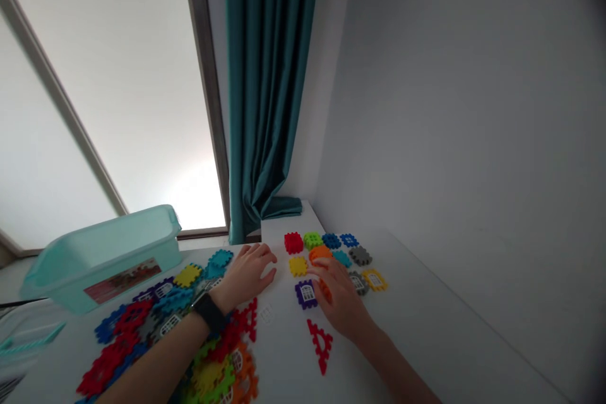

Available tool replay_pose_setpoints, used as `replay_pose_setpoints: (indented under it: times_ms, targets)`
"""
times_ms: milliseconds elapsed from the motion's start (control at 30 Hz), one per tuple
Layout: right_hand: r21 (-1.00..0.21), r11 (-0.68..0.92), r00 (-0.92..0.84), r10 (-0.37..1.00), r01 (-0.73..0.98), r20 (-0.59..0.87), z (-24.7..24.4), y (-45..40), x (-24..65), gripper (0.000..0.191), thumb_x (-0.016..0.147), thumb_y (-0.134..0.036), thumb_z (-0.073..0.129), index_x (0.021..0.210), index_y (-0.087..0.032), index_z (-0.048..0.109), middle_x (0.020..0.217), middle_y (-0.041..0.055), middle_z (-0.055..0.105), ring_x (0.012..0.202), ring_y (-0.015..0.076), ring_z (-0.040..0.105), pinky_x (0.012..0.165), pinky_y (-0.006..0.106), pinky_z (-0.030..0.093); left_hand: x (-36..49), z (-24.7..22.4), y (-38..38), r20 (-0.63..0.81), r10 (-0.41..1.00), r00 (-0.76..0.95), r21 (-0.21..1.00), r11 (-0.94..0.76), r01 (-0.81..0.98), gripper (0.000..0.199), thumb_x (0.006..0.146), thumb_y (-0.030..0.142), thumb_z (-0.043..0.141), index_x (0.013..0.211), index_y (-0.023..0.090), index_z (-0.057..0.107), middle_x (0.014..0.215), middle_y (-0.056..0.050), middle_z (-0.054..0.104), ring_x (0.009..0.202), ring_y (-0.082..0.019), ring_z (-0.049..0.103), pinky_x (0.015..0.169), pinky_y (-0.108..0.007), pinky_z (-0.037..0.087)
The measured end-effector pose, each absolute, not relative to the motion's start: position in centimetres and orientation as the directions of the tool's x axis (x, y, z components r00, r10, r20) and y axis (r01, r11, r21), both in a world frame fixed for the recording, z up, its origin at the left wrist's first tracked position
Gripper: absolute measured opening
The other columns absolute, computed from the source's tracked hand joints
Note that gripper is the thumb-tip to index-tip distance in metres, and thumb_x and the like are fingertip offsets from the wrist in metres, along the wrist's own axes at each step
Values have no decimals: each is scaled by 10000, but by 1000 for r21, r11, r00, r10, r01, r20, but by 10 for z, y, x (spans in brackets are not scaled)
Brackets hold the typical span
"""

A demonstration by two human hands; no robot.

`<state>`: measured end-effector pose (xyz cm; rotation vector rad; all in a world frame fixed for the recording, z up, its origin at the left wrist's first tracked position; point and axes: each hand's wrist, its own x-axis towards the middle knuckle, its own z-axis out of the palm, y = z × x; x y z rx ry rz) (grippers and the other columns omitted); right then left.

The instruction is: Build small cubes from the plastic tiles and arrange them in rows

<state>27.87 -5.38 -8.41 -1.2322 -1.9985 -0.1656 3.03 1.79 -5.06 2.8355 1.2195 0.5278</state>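
An orange interlocking plastic tile (320,254) lay under the right hand (337,298) on a white table (284,360). The right fingers (326,271) were curled down over it, and more orange showed below them, so it could not be told whether 1 tile or 2 were covered, or whether anything was pinched or merely touched. The left hand (249,274), with a black wristwatch (209,312) at its wrist, lay palm down to the left of the orange tile, open and loosely bent, with nothing seen held.

Just beyond the orange tile, a red tile (293,242), a lime-green tile (312,240) and 2 blue tiles (338,240) were set in a row. To its right lay a teal tile (341,258), a grey tile (360,255), a grey window tile (358,283) and a yellow window tile (374,279). A yellow tile (298,266) and a purple window tile (306,294) lay to its left, and a red triangular frame (320,345) lay nearer the person.

Further left, a mixed heap of tiles (161,322) lay beneath the left forearm, beside a mint-green plastic tub (101,259).

A slide of the right hand could knock the purple or teal tile out of place, and a shift of the left forearm could scatter the heap.
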Motion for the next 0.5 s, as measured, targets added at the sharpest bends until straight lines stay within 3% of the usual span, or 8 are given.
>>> replay_pose_setpoints:
  times_ms: [500]
  targets:
    - [-279,595,-387,745,754,544,-75,-81,207,317,929,-153,488,1214,-240,597,1178,88,666,1136,251,614,1030,482,476,-54,-50,-51,328,729,601,113,-662,741,156,949,225,520,1007,233,666,1017,-46,670,934,-231,625,880,-383,441]
